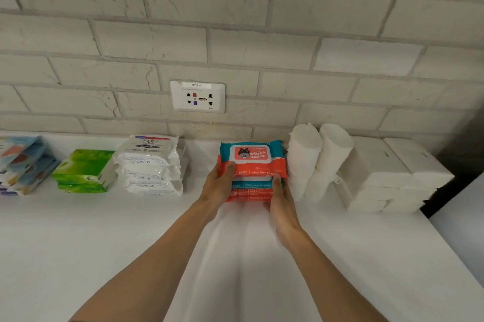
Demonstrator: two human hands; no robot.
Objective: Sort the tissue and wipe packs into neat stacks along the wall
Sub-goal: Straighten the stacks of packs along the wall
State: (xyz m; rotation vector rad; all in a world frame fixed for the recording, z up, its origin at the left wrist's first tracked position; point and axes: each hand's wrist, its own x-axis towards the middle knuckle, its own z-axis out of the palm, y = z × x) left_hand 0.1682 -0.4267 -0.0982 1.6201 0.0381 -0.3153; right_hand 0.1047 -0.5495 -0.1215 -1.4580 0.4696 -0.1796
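Observation:
A stack of red-and-teal baby wipes packs [252, 162] stands on the white counter [104, 243] near the brick wall. My left hand [218, 185] grips the stack's left front corner, thumb on the top pack. My right hand [281, 206] holds the stack's right front side, fingers curled against the lower packs. Left of it stand a stack of white Dove wipes packs [150, 164], a stack of green tissue packs [83, 171] and a pile of blue patterned packs [22, 164]. To the right lean white tissue rolls [318, 156] and stacked white tissue packs [392, 175].
A wall socket [197, 96] sits on the brick wall above the gap between the Dove and baby wipes stacks. The counter's right edge [445, 238] runs diagonally at the right, with a dark gap beyond it.

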